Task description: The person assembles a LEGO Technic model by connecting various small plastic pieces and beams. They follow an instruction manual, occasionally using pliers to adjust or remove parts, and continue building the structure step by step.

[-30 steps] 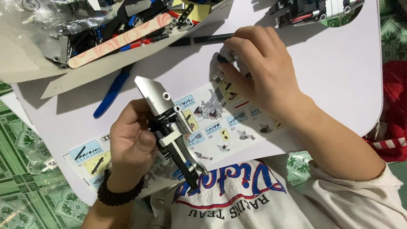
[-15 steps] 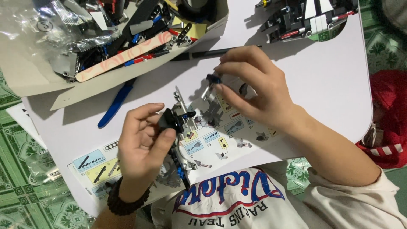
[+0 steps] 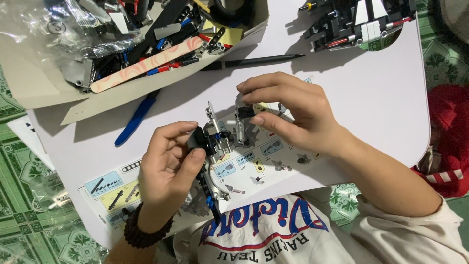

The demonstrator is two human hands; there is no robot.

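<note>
Small black part brought to the brick assembly, over the instruction sheet.

The left hand grips the grey-and-black brick assembly, now turned more upright than a second ago. The right hand, earlier down on the instruction sheet, has risen and pinches a small black part just beside the assembly: pickup appears done, joining not yet.

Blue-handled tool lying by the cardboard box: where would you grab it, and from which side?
Grip the blue-handled tool around the lower half of its handle, coming from the near-left. It lies flat and diagonal on the white table, and that end is bare, while its upper end runs under the cardboard box flap. The left hand is nearest but holds the grey-black assembly.
</note>
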